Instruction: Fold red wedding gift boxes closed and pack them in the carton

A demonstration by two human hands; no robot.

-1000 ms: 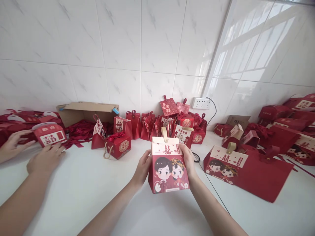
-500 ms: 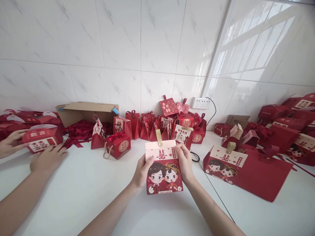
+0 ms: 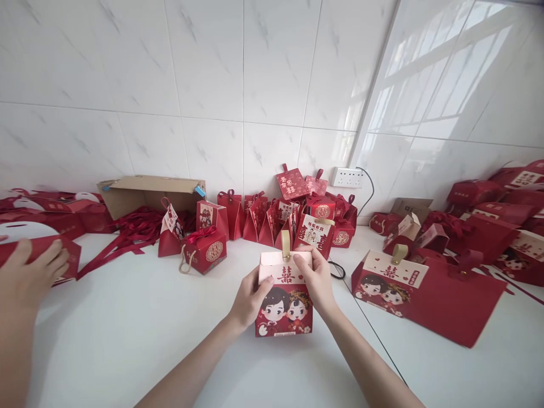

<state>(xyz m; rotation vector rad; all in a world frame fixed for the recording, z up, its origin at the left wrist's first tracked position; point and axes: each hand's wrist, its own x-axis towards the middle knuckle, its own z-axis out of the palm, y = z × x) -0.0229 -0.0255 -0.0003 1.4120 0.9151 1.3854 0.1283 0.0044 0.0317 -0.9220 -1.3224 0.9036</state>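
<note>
Between my hands is a red and cream gift box (image 3: 284, 309) with a cartoon couple on its front and a gold ribbon loop (image 3: 286, 243) at its top. My left hand (image 3: 250, 297) grips its left side, thumb on the front near the cream flap. My right hand (image 3: 315, 279) holds the upper right corner, with the thumb on the flap by the ribbon and the fingers behind. The box's back is hidden from me. Two similar red boxes (image 3: 454, 300) stand to the right, the nearer one bearing the same cartoon couple.
Several finished-looking red boxes (image 3: 212, 252) line the wall. At left, a co-worker's hand (image 3: 32, 272) is on a red box, near a cardboard box (image 3: 148, 184) with red ribbons. More red boxes (image 3: 480, 195) pile up at right. A power strip (image 3: 347, 178) is on the wall.
The gift box looks narrower and its top sits slightly lower and to the right. My right thumb has come across onto the flap. The co-worker's box at left has moved nearer and turned.
</note>
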